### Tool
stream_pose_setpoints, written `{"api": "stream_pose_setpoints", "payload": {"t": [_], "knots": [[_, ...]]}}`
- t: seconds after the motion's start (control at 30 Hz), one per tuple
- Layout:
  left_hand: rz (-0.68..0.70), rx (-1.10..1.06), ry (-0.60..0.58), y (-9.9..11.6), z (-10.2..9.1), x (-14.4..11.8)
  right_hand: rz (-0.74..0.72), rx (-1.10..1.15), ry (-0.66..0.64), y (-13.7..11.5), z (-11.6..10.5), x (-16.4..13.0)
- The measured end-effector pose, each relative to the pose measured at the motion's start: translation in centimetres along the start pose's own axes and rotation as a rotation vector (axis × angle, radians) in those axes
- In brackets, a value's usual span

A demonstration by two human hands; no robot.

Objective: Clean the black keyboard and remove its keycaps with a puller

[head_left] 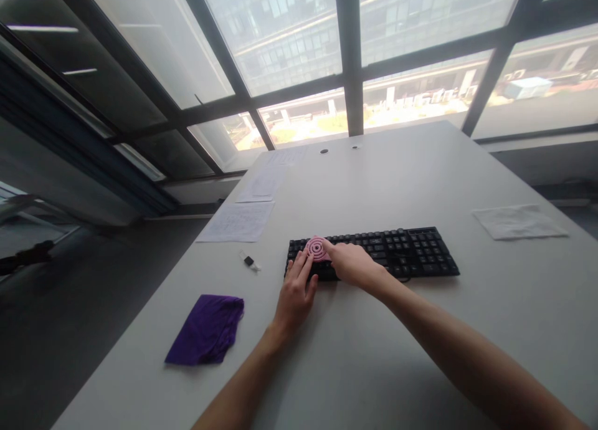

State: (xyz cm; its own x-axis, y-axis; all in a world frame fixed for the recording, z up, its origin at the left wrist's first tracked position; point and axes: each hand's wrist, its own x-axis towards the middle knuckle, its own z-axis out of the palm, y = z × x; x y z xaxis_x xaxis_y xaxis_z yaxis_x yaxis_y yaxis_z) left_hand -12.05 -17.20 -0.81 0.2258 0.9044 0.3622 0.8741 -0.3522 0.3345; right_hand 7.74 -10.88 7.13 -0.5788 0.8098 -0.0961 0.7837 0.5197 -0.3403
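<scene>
A black keyboard (395, 250) lies flat on the white table, and a pink round device (316, 248) with concentric rings rests on its left part. My right hand (351, 260) is closed at the right side of this pink device, with curled fingers that are partly hidden. From the front left, my left hand (298, 286) reaches over the keyboard's near edge. Its fingers are stretched out, and their tips touch the left rim of the pink device. Both hands cover some of the keys.
On the white table (374, 187), a folded purple cloth (205, 330) and a small black-and-white item (250, 262) lie to the left. Printed papers (238, 222) run along the left edge. A grey-white cloth (521, 222) lies at the right. Large windows stand behind.
</scene>
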Motion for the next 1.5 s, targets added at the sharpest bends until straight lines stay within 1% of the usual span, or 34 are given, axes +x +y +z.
{"api": "stream_pose_setpoints", "payload": {"t": [0.17,0.33,0.47,0.63,0.8,1.0,1.17,1.27,1.5], "knots": [[0.016,-0.007,0.024,0.0,0.0,-0.1,-0.014,-0.004,-0.037,0.1,-0.2,-0.1],[0.033,-0.055,-0.016,0.1,-0.4,-0.2,-0.076,-0.030,-0.083,-0.2,-0.4,-0.5],[0.024,-0.067,-0.033,0.2,-0.6,-0.2,-0.107,-0.067,-0.083,-0.6,0.0,-0.7],[-0.004,-0.073,-0.035,0.3,-0.6,-0.1,-0.096,-0.088,-0.095,-1.3,0.8,-0.6],[0.000,-0.085,-0.013,0.0,-0.4,0.0,-0.078,-0.090,-0.067,-1.5,1.2,-0.6],[0.045,-0.114,0.063,-0.1,-0.2,0.0,-0.089,-0.061,-0.057,-1.5,0.8,-0.9],[0.077,-0.167,0.143,0.1,-0.6,-0.1,-0.113,-0.059,-0.105,-1.7,0.1,-1.5],[0.084,-0.185,0.142,0.0,-0.6,-0.2,-0.128,-0.065,-0.129,-1.9,0.0,-1.6],[0.075,-0.175,0.109,-0.2,-0.6,-0.2,-0.089,-0.071,-0.135,-2.3,0.9,-1.4]]}}
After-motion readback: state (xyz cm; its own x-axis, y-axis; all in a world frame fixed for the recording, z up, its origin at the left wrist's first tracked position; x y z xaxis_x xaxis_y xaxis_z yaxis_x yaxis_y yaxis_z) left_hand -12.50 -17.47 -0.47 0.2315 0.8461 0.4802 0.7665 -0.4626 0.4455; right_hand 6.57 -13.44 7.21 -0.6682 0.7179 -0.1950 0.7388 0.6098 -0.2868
